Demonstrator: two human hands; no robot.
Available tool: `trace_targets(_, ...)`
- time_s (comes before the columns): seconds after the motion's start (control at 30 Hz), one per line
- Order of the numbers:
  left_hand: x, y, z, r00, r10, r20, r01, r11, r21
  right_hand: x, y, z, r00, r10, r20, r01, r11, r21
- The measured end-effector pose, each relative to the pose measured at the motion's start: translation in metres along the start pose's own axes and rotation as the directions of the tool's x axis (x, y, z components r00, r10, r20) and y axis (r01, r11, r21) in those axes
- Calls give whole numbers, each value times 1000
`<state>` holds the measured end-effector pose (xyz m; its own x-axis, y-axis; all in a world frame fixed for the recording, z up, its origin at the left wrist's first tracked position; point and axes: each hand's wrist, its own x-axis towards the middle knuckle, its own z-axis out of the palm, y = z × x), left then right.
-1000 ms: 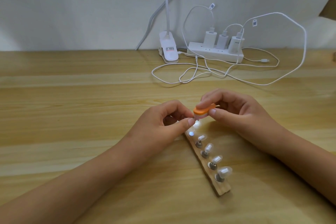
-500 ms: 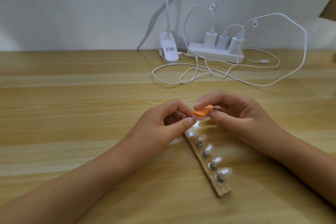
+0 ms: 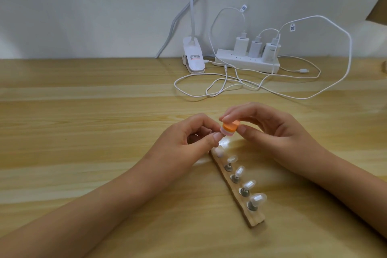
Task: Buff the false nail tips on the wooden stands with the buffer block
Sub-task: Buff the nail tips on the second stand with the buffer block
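Two bare forearms reach in over a pale wooden table [image 3: 83, 132], and the hands meet just beyond the far end of a wooden stand [image 3: 240, 199]. The stand is a narrow strip lying flat and slanting away to the left. It carries a row of false nail tips [image 3: 249, 184], each translucent and set on a small metal peg. Four tips show clearly; a fifth, at the far end beside the left thumb, is washed out by glare. The right hand [image 3: 272, 132] holds the buffer block [image 3: 230, 127], a small block with an orange top and a pink layer beneath. Forefinger and thumb pinch it closely, clear of the table and above the stand's far end. The left hand [image 3: 188, 138] is curled, with thumb and forefinger tips drawn together directly beside and slightly under the block. Whether a nail tip sits between them cannot be told, since the fingers and a bright reflection cover that spot. At the back edge of the table, against the wall, stands a white power strip [image 3: 247, 63] with three chargers plugged in. Loose white cables [image 3: 209, 90] loop in front of it. A white clip-on lamp base [image 3: 193, 56] sits just to its left.
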<state>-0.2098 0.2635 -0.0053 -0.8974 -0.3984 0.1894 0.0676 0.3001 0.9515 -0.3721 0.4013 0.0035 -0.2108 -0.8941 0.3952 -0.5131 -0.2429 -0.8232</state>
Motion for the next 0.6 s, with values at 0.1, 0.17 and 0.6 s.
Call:
trace_targets(0.1, 0, 0, 0, 1000, -2, -4, 2, 1000, -7, 0, 0, 1, 1000, 1, 19, -1, 1000, -4)
trace_targets(0.17, 0, -1, 0, 1000, -8, -8, 8, 1000, -15, 0, 2, -2, 999, 34, -18, -34, 999, -23)
trace_targets(0.6, 0, 3, 1, 1000, 1, -18, -2, 999, -45, -2, -2, 5, 998, -61, -2, 61, 989, -137)
